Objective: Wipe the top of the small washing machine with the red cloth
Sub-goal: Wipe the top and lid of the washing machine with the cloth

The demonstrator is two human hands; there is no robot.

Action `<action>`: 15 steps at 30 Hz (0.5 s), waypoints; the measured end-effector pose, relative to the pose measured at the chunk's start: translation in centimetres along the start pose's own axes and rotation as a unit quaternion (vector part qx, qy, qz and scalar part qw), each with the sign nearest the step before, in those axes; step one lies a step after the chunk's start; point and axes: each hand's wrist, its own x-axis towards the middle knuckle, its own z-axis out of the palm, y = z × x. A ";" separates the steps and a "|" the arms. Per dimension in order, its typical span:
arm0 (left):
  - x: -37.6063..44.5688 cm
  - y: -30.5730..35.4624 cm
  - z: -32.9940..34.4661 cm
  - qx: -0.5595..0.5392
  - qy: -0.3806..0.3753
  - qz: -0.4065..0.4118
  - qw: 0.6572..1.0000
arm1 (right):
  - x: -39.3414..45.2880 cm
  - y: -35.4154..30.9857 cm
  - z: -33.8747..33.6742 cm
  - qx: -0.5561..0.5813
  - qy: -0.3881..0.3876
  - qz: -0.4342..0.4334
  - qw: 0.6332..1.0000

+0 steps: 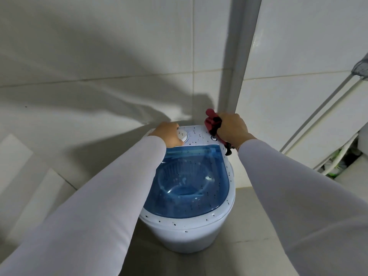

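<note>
The small washing machine [187,232] stands on the grey tiled floor [247,226] in a corner.
</note>
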 end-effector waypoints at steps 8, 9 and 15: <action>0.8 -0.3 -0.1 0.017 0.012 0.004 1.000 | 2.2 0.1 2.0 -0.051 -0.049 -0.036 0.997; 0.9 -0.3 -0.1 0.021 0.011 0.005 1.000 | 2.4 0.2 2.2 -0.052 -0.060 -0.040 0.996; 1.1 -0.1 -0.2 0.022 0.012 -0.004 1.000 | 2.8 0.7 2.4 -0.057 -0.059 -0.072 0.994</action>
